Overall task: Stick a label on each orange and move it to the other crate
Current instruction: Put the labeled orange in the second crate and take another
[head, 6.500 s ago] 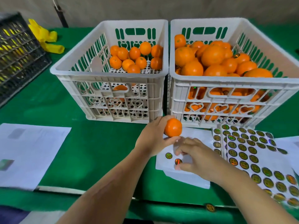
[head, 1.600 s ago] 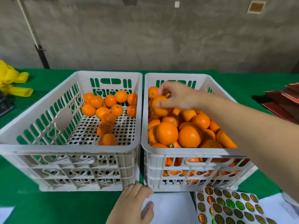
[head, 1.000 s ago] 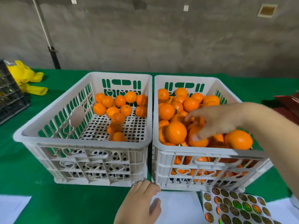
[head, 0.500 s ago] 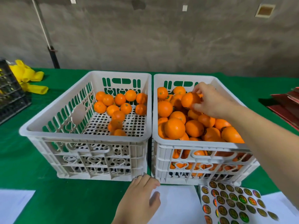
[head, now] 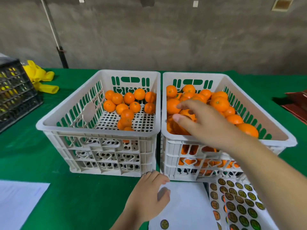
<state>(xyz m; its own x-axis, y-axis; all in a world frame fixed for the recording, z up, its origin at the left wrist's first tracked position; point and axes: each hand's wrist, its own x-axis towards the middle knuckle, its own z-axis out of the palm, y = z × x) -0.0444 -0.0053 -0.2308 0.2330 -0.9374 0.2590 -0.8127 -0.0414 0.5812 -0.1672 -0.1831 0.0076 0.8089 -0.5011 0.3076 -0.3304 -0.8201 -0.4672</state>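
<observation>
Two white plastic crates stand side by side on the green table. The left crate (head: 98,128) holds several oranges (head: 127,103) at its far end. The right crate (head: 232,77) is piled full of oranges (head: 219,103). My right hand (head: 204,123) reaches over that crate's near left corner, thumb and fingers curled round one orange (head: 186,113). My left hand (head: 149,198) rests, fingers relaxed, on a white backing sheet (head: 184,206) in front of the crates. Sheets of round shiny labels (head: 239,206) lie at the lower right, and a single label (head: 164,224) sits on the white sheet.
A black crate (head: 15,92) and yellow gloves (head: 41,80) lie at the far left. A white paper (head: 18,200) covers the near left of the table. Dark red items (head: 297,103) sit at the right edge. A grey wall stands behind the table.
My right hand has come from the far side of the right crate towards its near left corner, with an orange in its fingers. My left hand has stayed on the white sheet.
</observation>
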